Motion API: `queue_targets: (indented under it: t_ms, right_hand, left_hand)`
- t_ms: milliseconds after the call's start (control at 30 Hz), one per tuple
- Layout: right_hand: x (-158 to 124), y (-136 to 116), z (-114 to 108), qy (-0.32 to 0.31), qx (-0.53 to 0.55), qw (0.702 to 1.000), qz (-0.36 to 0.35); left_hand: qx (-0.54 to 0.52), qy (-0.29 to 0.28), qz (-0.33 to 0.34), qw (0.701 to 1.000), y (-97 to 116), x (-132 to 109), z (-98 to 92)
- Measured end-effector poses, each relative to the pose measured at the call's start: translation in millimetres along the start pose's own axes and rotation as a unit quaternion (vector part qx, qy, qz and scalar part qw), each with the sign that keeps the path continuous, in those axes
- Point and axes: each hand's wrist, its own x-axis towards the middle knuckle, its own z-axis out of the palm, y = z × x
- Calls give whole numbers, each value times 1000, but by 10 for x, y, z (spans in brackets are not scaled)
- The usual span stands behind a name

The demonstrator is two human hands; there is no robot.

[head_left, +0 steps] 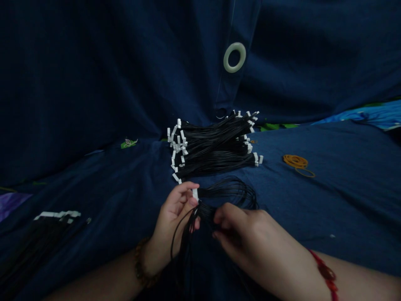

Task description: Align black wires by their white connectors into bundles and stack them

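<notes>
Left-hand fingers (184, 191) pinching a black wire bundle (230, 191), right-hand fingers (226, 213) gripping its strands, stacked wires (213, 146) at twelve o'clock.

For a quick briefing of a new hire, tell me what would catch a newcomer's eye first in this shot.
The big pile of black wires tipped with white connectors dominates the centre, on dark blue cloth. Just below it, the left hand pinches a smaller bunch of wires at a white connector, and the right hand grips its strands. Above, a pale ring stands out against the cloth.
</notes>
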Motion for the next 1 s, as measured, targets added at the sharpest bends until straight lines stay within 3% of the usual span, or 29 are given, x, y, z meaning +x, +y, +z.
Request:
queue_targets:
  t_ms: [100, 167, 233, 300, 367, 500, 600, 667, 733, 833, 867, 933, 1000]
  right_hand:
    - [63, 23, -204, -31, 100, 994, 18]
    - [108, 64, -389, -106, 220, 968, 54]
    - [139, 133, -569, -209, 366, 902, 95]
    - [158, 215, -708, -241, 492, 831, 92]
    - [178, 289, -796, -190, 542, 816, 62]
    - [251, 333, -883, 18, 519, 854, 23]
    - [295, 268, -938, 201, 553, 808, 41]
    - [280, 200, -946, 236, 559, 793, 58]
    - [218, 126, -895, 181, 532, 826, 48]
    - [79, 29, -694, 24, 410, 912, -9]
    - [35, 6, -607, 14, 331, 943, -23]
    - [-28, -19, -437, 64, 140, 985, -80]
    - [-58, -20, -309, 122, -4, 982, -146]
  left_hand:
    - [-5, -2, 4, 1000, 6, -4, 3]
    - [-4, -3, 5, 1000, 4, -2, 0]
    - [0, 2, 10, 1000, -2, 1, -4]
    - [2, 7, 22, 1000, -9, 4, -7]
    - [0, 5, 25, 1000, -10, 6, -10]
    - [-1, -4, 15, 1000, 10, 0, -5]
    - [-3, -1, 10, 1000, 30, -6, 6]
    - [-8, -1, 3, 1000, 31, -2, 7]
    - [-15, 4, 2, 1000, 18, 10, -4]
    - [-24, -12, 1, 1000, -14, 28, -35]
    - [-28, -24, -3, 999, -25, 26, -43]
    - [-36, -48, -12, 998, -45, 2, -44]
    - [-46, -58, -15, 997, -63, -43, -23]
